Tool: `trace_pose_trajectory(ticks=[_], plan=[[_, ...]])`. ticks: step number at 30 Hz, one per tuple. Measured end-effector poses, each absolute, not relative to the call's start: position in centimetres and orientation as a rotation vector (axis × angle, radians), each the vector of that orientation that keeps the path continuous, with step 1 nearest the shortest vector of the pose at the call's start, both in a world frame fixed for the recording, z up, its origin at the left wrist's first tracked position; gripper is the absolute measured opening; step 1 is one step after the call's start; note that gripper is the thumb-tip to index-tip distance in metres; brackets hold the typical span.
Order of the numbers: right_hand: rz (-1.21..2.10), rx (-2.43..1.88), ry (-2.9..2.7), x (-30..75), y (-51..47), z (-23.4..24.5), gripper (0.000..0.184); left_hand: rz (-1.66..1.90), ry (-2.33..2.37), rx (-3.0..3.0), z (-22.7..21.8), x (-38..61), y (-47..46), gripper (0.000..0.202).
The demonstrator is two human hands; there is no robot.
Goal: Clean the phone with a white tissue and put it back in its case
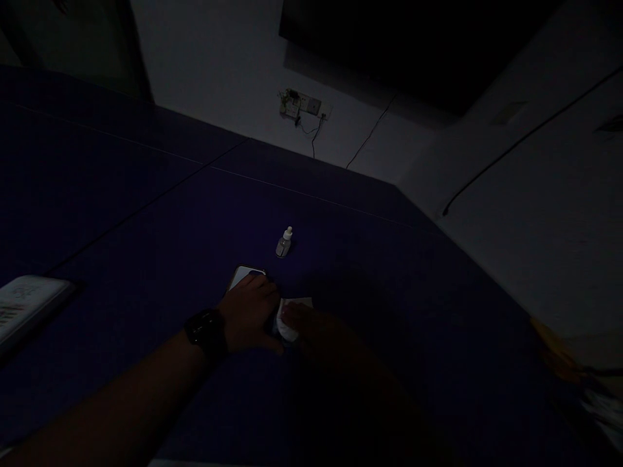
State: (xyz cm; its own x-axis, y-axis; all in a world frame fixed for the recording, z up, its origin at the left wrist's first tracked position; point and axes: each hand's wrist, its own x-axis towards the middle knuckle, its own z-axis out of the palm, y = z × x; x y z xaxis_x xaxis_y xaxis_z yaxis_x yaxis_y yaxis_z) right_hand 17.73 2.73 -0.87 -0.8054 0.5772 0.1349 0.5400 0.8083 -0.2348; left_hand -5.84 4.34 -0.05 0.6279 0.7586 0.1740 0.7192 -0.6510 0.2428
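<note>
"Now, where is the white cloth (288, 333) being held?"
"Just right of the left hand (247, 314), pinched by the right hand (318, 329); the phone (237, 277) is being part-covered by the left, its grip unclear."

Your white sheet (287, 331) looked soft and matt; paper or cloth could not be determined. Your phone (240, 275) showed a smooth, glossy screen. The dropper bottle (283, 247) appeared clear, its cap plastic-like. The tabletop (160, 214) looked smooth, matt.

One phone (242, 277), one white cloth (287, 331), one dropper bottle (283, 246) (plus one wristwatch (206, 330)).
</note>
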Motion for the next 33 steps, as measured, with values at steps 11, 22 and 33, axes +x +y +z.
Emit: trace_pose_trajectory(ticks=[11, 22, 33], plan=[[0.255, -0.852, -2.83, 16.8, 2.8, -1.1, 0.054, 0.422, 1.235, 2.717, 0.0, -5.9, 4.2, 0.063], [0.357, -0.975, -2.774, 18.4, 2.9, -0.8, 0.056, 0.375, 1.235, 2.699, 0.1, -5.9, 4.3, 0.069], [0.226, -0.985, -2.6, 20.4, 0.9, -0.1, 0.051, 0.477, 1.09, 2.755, -0.7, -6.5, 4.5, 0.085]])
